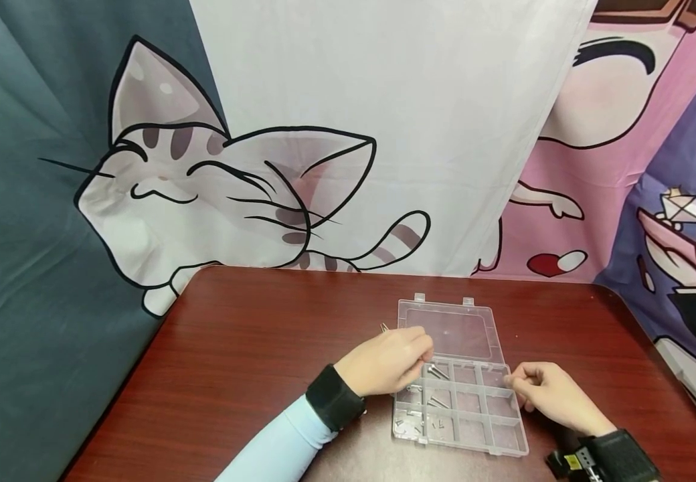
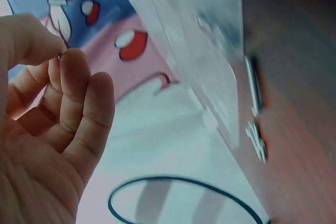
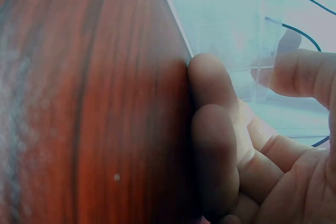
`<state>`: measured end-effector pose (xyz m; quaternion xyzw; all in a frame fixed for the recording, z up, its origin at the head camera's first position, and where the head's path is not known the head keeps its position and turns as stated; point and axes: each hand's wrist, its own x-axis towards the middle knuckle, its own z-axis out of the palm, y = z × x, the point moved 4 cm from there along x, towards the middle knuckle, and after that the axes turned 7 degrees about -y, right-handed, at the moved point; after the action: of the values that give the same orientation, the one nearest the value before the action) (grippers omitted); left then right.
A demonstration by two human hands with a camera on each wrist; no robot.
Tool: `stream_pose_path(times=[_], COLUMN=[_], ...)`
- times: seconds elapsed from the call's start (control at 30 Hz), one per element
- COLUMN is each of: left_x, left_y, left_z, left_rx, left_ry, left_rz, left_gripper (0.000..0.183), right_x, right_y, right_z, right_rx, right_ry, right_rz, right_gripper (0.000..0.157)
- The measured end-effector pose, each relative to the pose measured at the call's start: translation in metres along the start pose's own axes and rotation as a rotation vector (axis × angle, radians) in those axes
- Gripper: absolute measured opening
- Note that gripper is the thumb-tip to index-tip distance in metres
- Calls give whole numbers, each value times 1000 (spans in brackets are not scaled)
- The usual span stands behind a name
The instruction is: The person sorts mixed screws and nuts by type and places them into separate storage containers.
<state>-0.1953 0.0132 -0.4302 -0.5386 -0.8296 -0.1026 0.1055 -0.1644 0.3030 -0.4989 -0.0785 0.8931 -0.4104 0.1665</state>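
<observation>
A clear plastic compartment box [image 1: 471, 418] lies on the table with its lid [image 1: 453, 328] folded open toward the back. Several small screws [image 1: 438, 371] sit in its left and middle compartments. Over the box's back left part hovers my left hand [image 1: 387, 361]. Its thumb and index finger pinch a tiny dark piece [image 2: 62, 54], mostly hidden by the fingertips; I cannot tell its kind. At the box's right edge, my right hand [image 1: 549, 395] grips the side wall, thumb at the top rim and curled fingers low against the outside.
Slim metal pieces [image 2: 254, 85] lie on the brown table [image 1: 251, 348] just left of the lid; part of them shows behind my left hand in the head view. A printed cloth [image 1: 324, 80] with cartoon figures hangs behind the table's back edge.
</observation>
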Motion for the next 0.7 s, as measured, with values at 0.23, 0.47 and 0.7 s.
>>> stream_pose_path(times=[0.23,0.47,0.7], left_x=[7,9,10], left_y=[23,33,37], left_z=[8,11,11], left_rx=[29,56,52], left_ry=[-7,4,-4], left_rz=[65,94,104], left_gripper=[4,8,10], right_x=[0,0,-1], right_y=[0,-1,-2], right_z=[0,0,-1], right_rx=[-15,-14,-15], right_ry=[9,4,9], right_rz=[3,7,10], right_gripper=[33,33,32])
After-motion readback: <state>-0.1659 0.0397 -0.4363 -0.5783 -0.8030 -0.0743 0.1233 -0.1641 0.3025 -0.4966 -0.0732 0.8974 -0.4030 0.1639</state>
